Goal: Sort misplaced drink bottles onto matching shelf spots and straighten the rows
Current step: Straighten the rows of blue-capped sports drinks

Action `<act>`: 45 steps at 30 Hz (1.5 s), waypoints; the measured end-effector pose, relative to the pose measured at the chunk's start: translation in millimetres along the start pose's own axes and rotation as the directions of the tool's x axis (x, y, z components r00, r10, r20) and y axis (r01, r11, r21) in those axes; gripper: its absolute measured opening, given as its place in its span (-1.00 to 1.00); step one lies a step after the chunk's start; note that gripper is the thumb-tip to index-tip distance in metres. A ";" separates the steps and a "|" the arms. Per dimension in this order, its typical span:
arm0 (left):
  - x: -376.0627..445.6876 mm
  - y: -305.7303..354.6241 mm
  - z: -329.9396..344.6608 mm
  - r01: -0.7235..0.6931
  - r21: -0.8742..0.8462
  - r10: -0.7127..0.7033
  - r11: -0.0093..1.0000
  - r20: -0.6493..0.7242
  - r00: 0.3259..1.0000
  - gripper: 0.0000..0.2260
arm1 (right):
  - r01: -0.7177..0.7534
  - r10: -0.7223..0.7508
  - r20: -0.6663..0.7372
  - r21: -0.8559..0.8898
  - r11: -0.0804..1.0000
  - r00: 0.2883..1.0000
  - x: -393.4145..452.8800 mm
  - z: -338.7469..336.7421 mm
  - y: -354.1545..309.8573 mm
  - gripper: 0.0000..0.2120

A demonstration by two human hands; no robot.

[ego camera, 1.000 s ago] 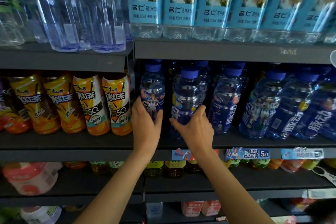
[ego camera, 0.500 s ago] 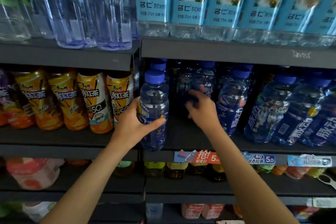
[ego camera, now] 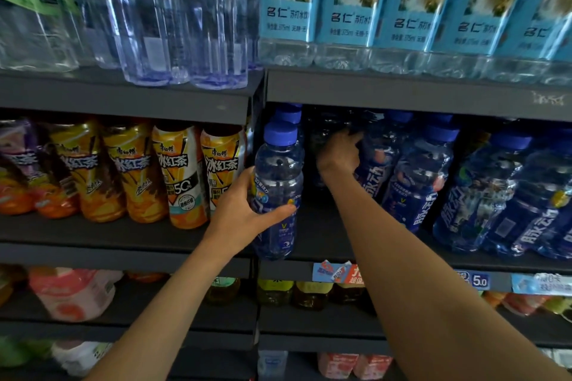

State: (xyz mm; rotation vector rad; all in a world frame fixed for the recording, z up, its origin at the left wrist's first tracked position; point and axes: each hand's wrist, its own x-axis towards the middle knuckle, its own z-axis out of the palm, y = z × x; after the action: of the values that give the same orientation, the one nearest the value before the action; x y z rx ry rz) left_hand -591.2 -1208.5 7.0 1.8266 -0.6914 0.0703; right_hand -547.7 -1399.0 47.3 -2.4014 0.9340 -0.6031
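My left hand (ego camera: 241, 213) grips a blue-capped sports drink bottle (ego camera: 278, 192) at its label, upright at the front edge of the middle shelf (ego camera: 325, 235). My right hand (ego camera: 339, 153) reaches deep into the dark gap beside it, fingers touching a blue bottle (ego camera: 376, 161) further back; its grip is hidden in shadow. More blue bottles (ego camera: 421, 182) stand in rows to the right.
Orange iced-tea bottles (ego camera: 182, 176) fill the middle shelf to the left. Clear water bottles (ego camera: 173, 18) and light-blue labelled soda water (ego camera: 349, 0) stand on the shelf above. Tea bottles (ego camera: 309, 294) and pink drinks (ego camera: 71, 294) sit below. Price tags (ego camera: 337, 272) line the shelf edge.
My left hand pulled one blue bottle forward to the shelf's front edge. My right hand let go of the second bottle and pushed further back into the row.
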 end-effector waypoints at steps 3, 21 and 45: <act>-0.5 -0.2 -0.4 -0.007 -0.008 0.007 1.000 0.009 1.000 -0.48 | 0.069 -0.069 -0.027 -0.005 0.998 0.997 -8.5 7.8 8.3 -0.33; -1.7 3.6 0.7 -0.028 0.023 0.028 0.999 0.021 0.999 -0.51 | -0.146 0.067 0.198 0.417 0.897 0.978 -14.8 56.8 36.1 -0.26; -2.5 22.8 47.6 -0.033 0.226 0.051 0.974 -0.071 0.996 -0.27 | -0.048 0.054 -0.229 0.032 0.998 0.972 -51.7 -3.1 51.2 -0.33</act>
State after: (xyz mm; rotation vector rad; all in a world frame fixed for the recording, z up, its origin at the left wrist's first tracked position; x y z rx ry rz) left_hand -617.8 -1254.1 7.7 2.0141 -0.6901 0.2544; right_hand -609.2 -1396.2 8.5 -2.3111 1.0716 -0.8823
